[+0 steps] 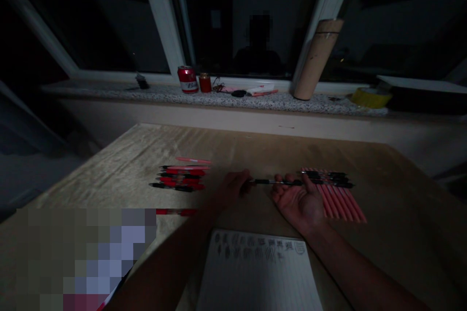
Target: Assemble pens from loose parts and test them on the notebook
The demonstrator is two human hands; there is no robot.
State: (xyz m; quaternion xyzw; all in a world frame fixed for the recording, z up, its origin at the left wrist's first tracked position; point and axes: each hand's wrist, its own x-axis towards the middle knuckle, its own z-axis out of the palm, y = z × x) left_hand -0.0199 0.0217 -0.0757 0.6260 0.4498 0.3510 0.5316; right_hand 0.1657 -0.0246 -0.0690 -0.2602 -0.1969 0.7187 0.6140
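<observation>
A black pen [268, 181] lies level between my two hands, above the table. My left hand [236, 183] pinches its left end, though the fingertips are dark and partly hidden. Palm up, my right hand [299, 201] has its fingers and thumb closed on the other end. Beside my right hand, several pink pens [343, 204] lie in a slanted row, with black pens [337, 178] across their upper ends. Left of my left hand is a group of red pens [197, 180] and black pens [173, 186], with pink pens [193, 160] at its far side.
A lined notebook [259, 277] with dark scribbles lies in front of me. One red pen [175, 212] is partly behind my left forearm. Along the windowsill [160, 95] stand a red can [188, 79], a small jar [205, 82], a tall flask [317, 60] and yellow tape [370, 98].
</observation>
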